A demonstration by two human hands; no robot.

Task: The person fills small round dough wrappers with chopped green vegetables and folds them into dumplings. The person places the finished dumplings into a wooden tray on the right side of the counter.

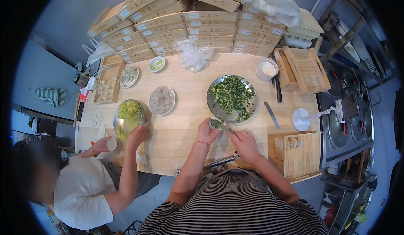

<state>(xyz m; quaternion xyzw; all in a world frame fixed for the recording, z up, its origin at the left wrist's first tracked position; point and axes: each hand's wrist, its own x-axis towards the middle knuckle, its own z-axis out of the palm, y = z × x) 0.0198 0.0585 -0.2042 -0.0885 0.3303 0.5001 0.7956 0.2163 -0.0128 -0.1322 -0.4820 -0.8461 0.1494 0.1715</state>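
Note:
My left hand (207, 133) holds a round dough wrapper (216, 123) with chopped green filling on it. My right hand (244, 143) grips a thin metal spatula (224, 128), its end at the filling. Just beyond both hands stands a wide metal bowl (220, 109) of chopped green vegetable with yellowish bits. A second flat metal spatula (271, 115) lies on the wooden table to the right of the bowl. To my right, a wooden tray (301, 160) carries several folded dumplings (294, 143) near its far edge.
At left a co-worker (85, 184) holds a wrapper by a bowl of yellow-green filling (128, 112). A plate of shrimp (162, 100) is between us. Stacked wooden boxes (210, 25) line the back. A flour tub (267, 69), phone stand (300, 119) and lidded pots (337, 129) are right.

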